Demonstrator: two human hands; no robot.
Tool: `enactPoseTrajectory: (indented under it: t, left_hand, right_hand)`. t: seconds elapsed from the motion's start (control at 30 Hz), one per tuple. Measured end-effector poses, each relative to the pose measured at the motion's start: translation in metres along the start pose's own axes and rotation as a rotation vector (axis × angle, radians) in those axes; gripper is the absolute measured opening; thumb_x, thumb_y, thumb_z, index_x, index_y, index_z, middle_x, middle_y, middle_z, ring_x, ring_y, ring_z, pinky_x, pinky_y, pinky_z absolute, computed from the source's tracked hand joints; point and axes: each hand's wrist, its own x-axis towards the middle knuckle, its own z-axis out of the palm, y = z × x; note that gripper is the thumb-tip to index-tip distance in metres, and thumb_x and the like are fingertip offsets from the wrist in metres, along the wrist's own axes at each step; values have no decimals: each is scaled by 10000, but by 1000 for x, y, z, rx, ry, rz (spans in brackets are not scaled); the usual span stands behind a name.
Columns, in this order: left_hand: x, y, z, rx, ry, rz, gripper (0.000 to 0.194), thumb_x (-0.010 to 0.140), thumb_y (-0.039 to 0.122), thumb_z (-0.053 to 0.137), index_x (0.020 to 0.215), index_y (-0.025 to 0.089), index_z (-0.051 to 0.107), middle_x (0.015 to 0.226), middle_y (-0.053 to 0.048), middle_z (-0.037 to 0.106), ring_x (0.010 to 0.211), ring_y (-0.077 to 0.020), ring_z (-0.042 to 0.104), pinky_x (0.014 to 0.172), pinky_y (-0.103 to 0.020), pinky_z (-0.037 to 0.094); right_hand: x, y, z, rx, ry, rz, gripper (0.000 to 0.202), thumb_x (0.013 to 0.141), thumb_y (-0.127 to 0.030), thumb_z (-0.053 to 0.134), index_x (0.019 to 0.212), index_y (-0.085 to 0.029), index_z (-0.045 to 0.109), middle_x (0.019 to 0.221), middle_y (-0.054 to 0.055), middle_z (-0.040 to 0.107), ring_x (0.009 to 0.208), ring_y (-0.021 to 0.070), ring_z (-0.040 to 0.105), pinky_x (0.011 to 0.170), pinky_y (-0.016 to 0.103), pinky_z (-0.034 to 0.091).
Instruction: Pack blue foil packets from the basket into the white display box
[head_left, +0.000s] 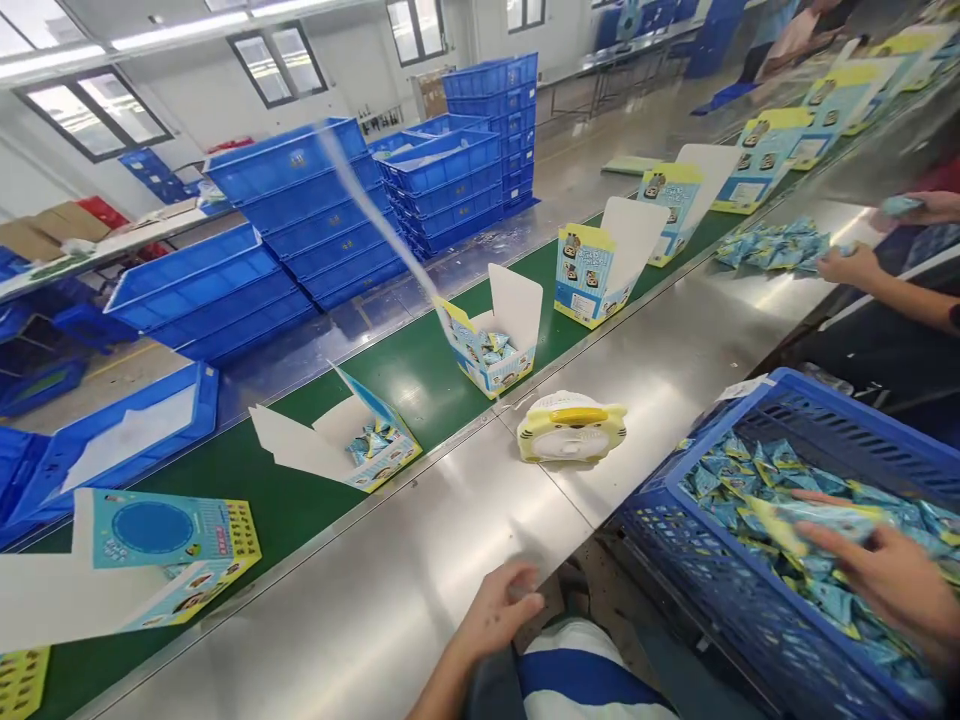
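Observation:
My right hand (889,575) reaches into a blue crate (675,520) full of small blue and yellow packets (757,475), fingers spread over the packets and touching one long yellowish packet. My left hand (501,605) rests at the near edge of the steel counter (420,570), fingers curled, holding nothing. A yellow and white tiger-shaped fan (571,428) lies on the counter ahead of me. Open printed cartons with packets inside ride the green conveyor belt (292,500), one (495,345) directly ahead and one tipped carton (360,445) to its left.
More open cartons (600,265) run along the belt to the right. A co-worker's hands (851,265) work beside a pile of packets (776,245). Stacked blue crates (315,210) stand beyond the belt. A flat printed carton (161,545) lies at the left.

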Motion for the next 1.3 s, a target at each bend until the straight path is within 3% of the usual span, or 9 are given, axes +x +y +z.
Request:
enactPoseTrajectory:
  t: [0.13,0.23,0.37,0.5,0.67,0.87,1.1,1.2,1.3]
  left_hand:
    - [-4,25,-20,-914,-136,34,861,759,641,860,1488,296,557,1455,-154,608,1209,-339,698,803,-416,656]
    - [-34,30,-60,-1165,20,-40,664,708,464,956,1262,226,677,1133,-94,756,873,-201,748,630,-259,606]
    - [-106,26,-149,-1153,428,-7,483,591,392,1026,939,213,742,952,-52,798,714,-148,709,550,-205,562]
    - [-174,34,-233,-775,1062,580,407,591,418,992,880,280,740,1002,-37,793,881,-222,699,626,-308,634]
    - [-177,76,-282,-293,1126,611,391,678,438,939,961,278,722,1147,-75,772,998,-290,710,752,-428,636]
    - [-153,86,-325,115,1196,609,388,746,422,896,1062,273,727,1216,-106,760,1084,-332,712,834,-488,627]
    - [-137,92,-364,872,1135,628,354,871,313,830,1195,208,734,1343,-191,748,1168,-360,742,914,-479,609]
    - [-140,106,-358,1068,1031,345,316,946,394,751,1181,183,760,1424,-212,722,1203,-397,744,877,-458,603]
    - [-159,85,-326,929,1060,269,331,962,456,707,1150,191,773,1251,-169,802,1127,-332,774,816,-374,604]
  right_hand:
    - [-111,-165,168,253,-575,-416,578,719,-634,875,1133,-240,795,1149,131,718,1017,306,711,892,456,591]
    - [-154,-250,260,288,-787,-654,542,777,-600,875,1173,-239,791,1206,111,686,1122,268,686,996,423,569]
    - [-160,-311,272,666,-600,-789,507,829,-614,841,1158,-239,749,1165,109,718,1070,257,696,922,413,586]
    - [-171,-368,250,876,-461,-942,531,832,-552,857,1261,-269,722,1058,70,699,845,200,670,688,334,569]
    - [-184,-429,262,729,-648,-1238,642,855,-541,842,1393,-247,653,1104,64,719,864,170,699,696,292,587]
    - [-158,-457,320,521,-701,-1345,560,905,-511,811,1350,-208,657,1087,91,729,928,182,715,761,295,611]
    - [-134,-464,401,234,-347,-1235,747,867,-537,839,1489,-248,544,1395,148,645,916,196,707,836,402,662]
    - [-122,-418,357,152,-354,-1105,571,936,-403,781,1453,-252,592,1439,145,637,809,138,695,665,301,627]
    - [-91,-330,260,36,-173,-992,260,956,-310,746,1200,-219,741,1175,104,766,778,129,695,569,228,523]
